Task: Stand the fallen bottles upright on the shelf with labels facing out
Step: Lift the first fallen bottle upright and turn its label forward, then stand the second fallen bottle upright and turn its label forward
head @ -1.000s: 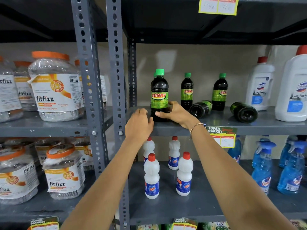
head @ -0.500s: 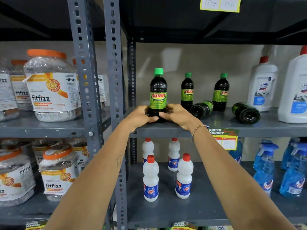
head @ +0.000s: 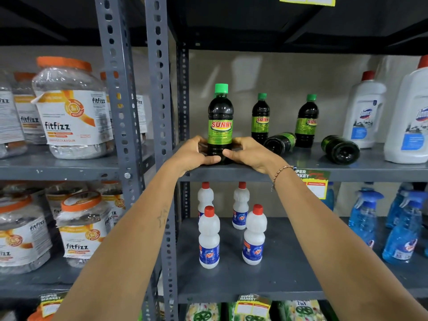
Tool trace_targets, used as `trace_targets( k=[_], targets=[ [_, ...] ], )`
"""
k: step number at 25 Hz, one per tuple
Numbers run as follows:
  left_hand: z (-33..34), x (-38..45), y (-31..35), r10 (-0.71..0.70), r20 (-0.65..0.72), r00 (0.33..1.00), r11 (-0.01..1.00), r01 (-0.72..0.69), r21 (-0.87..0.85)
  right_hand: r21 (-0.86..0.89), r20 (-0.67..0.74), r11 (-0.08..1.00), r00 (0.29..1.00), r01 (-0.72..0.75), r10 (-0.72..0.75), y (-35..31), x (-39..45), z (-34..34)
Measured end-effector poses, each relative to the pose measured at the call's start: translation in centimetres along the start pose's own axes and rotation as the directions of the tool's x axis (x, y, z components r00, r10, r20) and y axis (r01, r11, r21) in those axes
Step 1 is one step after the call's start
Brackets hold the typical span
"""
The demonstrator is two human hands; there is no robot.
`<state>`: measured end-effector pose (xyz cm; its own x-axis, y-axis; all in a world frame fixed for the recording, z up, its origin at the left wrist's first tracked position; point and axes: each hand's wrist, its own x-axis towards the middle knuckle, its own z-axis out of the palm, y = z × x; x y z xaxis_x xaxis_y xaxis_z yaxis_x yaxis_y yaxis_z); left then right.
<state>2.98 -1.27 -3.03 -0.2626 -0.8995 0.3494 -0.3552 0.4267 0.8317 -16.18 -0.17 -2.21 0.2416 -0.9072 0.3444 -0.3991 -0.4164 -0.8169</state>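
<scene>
At the near left end of the grey metal shelf (head: 347, 171), I see a dark Sunny bottle (head: 220, 126) standing upright, green cap on top and its label turned squarely out toward me. My left hand (head: 193, 155) wraps the bottle's base from the left, thumb across the front, and my right hand (head: 251, 152) closes on the same base from the right, thumb tip nearly meeting the other; a beaded bracelet (head: 281, 173) sits on that wrist. Farther back on the same shelf, two more Sunny bottles stand upright, one (head: 260, 118) just right of the held bottle and another (head: 306, 120) farther right, both labels turned partly away. Between them a fallen bottle (head: 280, 142) lies on its side with its bottom pointing toward me. A second fallen bottle (head: 340, 149) lies to the right, nearer the edge, bottom also facing me. White cleaner jugs (head: 364, 112) stand at the far right end. On the shelf below I see small white red-capped bottles (head: 209, 237).
</scene>
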Motion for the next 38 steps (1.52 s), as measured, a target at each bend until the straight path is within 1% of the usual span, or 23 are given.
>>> trace_targets(
  k=[3, 11, 14, 22, 24, 26, 27, 28, 29, 30, 31, 32, 33, 34, 35, 36, 38],
  targets=[
    [-0.3, -0.9, 0.3, 0.033, 0.022, 0.999, 0.999, -0.033, -0.023, 0.03, 0.023, 1.0, 1.0, 0.008, -0.009, 0.1, -0.7, -0.4],
    [-0.6, -1.3, 0.6, 0.03, 0.055, 0.998, 0.999, -0.028, -0.029, 0.118, 0.043, 0.993, 0.999, -0.005, 0.0, 0.0, -1.1, -0.6],
    [-0.6, -1.5, 0.7, 0.036, 0.068, 0.997, 0.998, -0.033, -0.048, 0.117, 0.045, 0.993, 0.999, 0.007, -0.013, 0.0, -1.2, -0.5],
    [-0.5, -1.9, 0.5, 0.073, 0.049, 0.996, 0.997, -0.072, -0.022, 0.104, 0.037, 0.995, 0.999, 0.003, -0.007, -0.3, -1.5, -0.6],
    [-0.5, -2.3, 0.6, 0.101, 0.042, 0.994, 0.995, -0.102, 0.023, 0.133, 0.043, 0.991, 0.999, -0.003, -0.003, -0.6, -1.7, -0.6],
    [-0.5, -2.8, 0.6, 0.138, 0.014, 0.99, 0.978, -0.139, 0.158, 0.168, 0.066, 0.986, 0.998, -0.016, 0.005, -0.9, -2.1, -0.6],
    [-0.4, -3.3, 0.5, 0.163, -0.026, 0.986, 0.961, -0.153, 0.229, 0.185, 0.073, 0.982, 0.997, -0.028, 0.015, -1.0, -2.3, -0.8],
    [-0.1, -3.9, 0.4, 0.203, -0.111, 0.973, 0.95, -0.168, 0.262, 0.198, 0.07, 0.979, 0.997, -0.044, 0.031, -1.0, -2.6, -1.1],
    [0.5, -4.8, 0.2, 0.278, -0.248, 0.928, 0.941, -0.211, 0.265, 0.21, 0.05, 0.976, 0.997, -0.062, 0.052, -0.9, -2.9, -1.7],
    [1.5, -5.8, 0.2, 0.385, -0.428, 0.818, 0.919, -0.299, 0.256, 0.227, 0.01, 0.971, 0.997, -0.073, 0.072, -0.7, -3.3, -2.5],
    [2.8, -6.8, 0.2, 0.477, -0.587, 0.654, 0.876, -0.404, 0.262, 0.245, -0.054, 0.967, 0.995, -0.066, 0.082, -0.5, -3.8, -3.4],
    [4.3, -7.4, 0.6, 0.527, -0.667, 0.527, 0.831, -0.486, 0.272, 0.264, -0.145, 0.963, 0.985, -0.048, 0.089, -0.3, -4.1, -4.5],
    [5.9, -7.5, 1.2, 0.57, -0.677, 0.466, 0.789, -0.54, 0.293, 0.281, -0.251, 0.959, 0.962, -0.031, 0.105, -0.3, -4.2, -5.5],
    [7.8, -7.2, 1.9, 0.619, -0.628, 0.472, 0.758, -0.569, 0.319, 0.295, -0.363, 0.955, 0.922, -0.025, 0.136, -0.2, -4.2, -6.6],
    [9.9, -6.6, 2.8, 0.674, -0.551, 0.492, 0.725, -0.582, 0.368, 0.305, -0.461, 0.952, 0.869, -0.033, 0.178, 0.1, -4.1, -7.8],
    [11.5, -6.0, 3.4, 0.728, -0.465, 0.503, 0.684, -0.579, 0.444, 0.319, -0.53, 0.946, 0.817, -0.055, 0.226, 0.5, -3.9, -8.6],
    [14.4, -4.7, 3.6, 0.792, -0.35, 0.501, 0.597, -0.516, 0.614, 0.314, -0.595, 0.938, 0.741, -0.144, 0.313, 1.9, -3.7, -10.2]
  ],
)
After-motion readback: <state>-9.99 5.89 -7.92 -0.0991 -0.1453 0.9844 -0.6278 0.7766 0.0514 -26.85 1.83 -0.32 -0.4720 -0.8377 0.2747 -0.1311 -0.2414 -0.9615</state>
